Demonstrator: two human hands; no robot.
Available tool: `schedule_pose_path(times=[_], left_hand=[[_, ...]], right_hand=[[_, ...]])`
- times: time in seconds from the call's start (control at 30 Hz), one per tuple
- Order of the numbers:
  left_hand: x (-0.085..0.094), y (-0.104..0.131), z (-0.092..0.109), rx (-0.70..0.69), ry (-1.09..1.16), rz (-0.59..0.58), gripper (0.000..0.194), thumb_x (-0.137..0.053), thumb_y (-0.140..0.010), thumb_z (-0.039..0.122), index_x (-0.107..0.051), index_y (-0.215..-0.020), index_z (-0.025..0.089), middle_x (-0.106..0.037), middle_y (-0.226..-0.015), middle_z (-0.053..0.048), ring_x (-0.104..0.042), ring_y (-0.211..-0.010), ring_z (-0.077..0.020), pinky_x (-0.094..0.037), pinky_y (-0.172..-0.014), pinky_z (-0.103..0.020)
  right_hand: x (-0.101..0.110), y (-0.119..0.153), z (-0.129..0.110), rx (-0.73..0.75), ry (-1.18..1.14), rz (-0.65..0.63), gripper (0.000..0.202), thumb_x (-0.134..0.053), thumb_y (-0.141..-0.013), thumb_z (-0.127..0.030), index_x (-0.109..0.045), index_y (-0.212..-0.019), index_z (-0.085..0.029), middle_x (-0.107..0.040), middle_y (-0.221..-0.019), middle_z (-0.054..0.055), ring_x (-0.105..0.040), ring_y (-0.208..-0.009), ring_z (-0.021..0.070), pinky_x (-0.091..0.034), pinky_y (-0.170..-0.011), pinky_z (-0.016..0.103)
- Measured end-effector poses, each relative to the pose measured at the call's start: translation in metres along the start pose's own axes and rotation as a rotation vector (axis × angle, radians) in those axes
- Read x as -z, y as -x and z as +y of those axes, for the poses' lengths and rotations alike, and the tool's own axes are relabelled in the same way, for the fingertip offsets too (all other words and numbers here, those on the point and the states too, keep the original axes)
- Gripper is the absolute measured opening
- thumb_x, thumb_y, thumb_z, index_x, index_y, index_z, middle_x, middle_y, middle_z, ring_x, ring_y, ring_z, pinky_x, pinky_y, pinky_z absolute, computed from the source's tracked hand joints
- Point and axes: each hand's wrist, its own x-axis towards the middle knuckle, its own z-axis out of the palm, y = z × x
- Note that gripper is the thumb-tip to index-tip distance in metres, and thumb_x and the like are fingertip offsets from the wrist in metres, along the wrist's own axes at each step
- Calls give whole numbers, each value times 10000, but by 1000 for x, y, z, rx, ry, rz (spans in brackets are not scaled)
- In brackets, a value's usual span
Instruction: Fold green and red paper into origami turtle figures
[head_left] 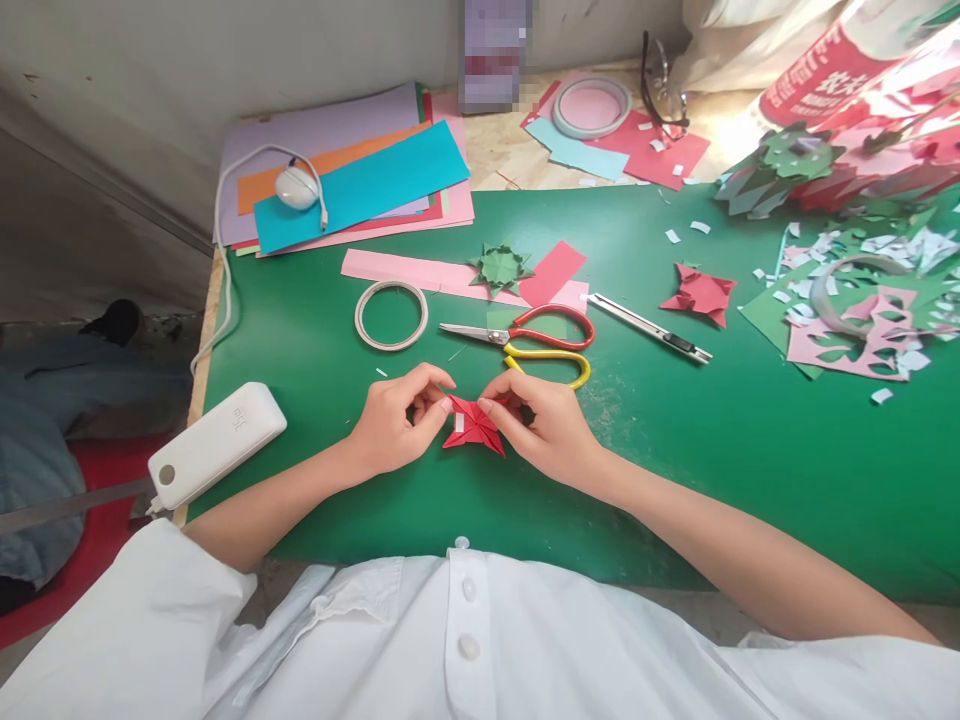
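I watch the left hand (397, 420) and right hand (553, 430) pinch a red folded paper (478, 426) just in front of the scissors (501, 338), a cutter (649, 328) lying to the scissors' right.

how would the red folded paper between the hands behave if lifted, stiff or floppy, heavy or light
Probably light: the red folded paper is small and looks made of paper alone, apart from a white strip. The layered folds likely keep its middle fairly stiff, but the thin pointed corners may bend if pressed.
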Motion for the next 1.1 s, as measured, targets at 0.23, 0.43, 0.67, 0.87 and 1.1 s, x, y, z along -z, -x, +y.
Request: schedule_pose_path(times=[0.23, 0.43, 0.67, 0.87, 1.1], left_hand=[[22, -17, -19, -298, -778, 349, 222, -599, -910, 232, -664, -1114, 177, -680, -1044, -116, -591, -1033, -281, -486, -932, -419], [29, -24, -30, -261, -914, 308, 147, -551, -945, 189, -683, -1010, 176, -685, -1014, -107, -602, -1020, -273, -480, -883, -404], [30, -25, -27, -248, -680, 379, 83, -558, -939, 180, -631, -904, 196, -731, -893, -40, -647, -920, -214, -490, -859, -363], [25, -16, -6, -115, -245, 416, 97, -616, -939, 205, -586, -1031, 214, -789, -932, 9, -758, -904, -144, -569, -789, -258], [20, -10, 2, -152, 114, 298, 367, -664, -935, 160, -553, -1273, 251, -794, -1085, 15, -787, -975, -120, -645, -873, -208]], right_hand=[[3, -1, 8, 200, 131, -23, 126, -540, -984, -262, -645, -941, -205, -710, -898, 52, -614, -813, 148, -519, -747, 290], [22, -5, 20, 326, 664, 135, 199, -512, -941, -165, -609, -1114, -182, -687, -1092, 114, -575, -970, 233, -506, -854, 390], [40, -12, 39, 81, 845, 96, 359, -508, -860, -132, -602, -1206, -146, -622, -1089, 144, -543, -1011, 286, -509, -882, 428], [44, -12, 45, 9, 810, 55, 468, -538, -813, -157, -570, -1280, -153, -626, -1171, 147, -533, -1046, 295, -504, -910, 433], [47, -14, 46, -27, 787, 113, 421, -559, -773, -168, -613, -1190, -190, -637, -1063, 122, -564, -958, 264, -494, -801, 378]])
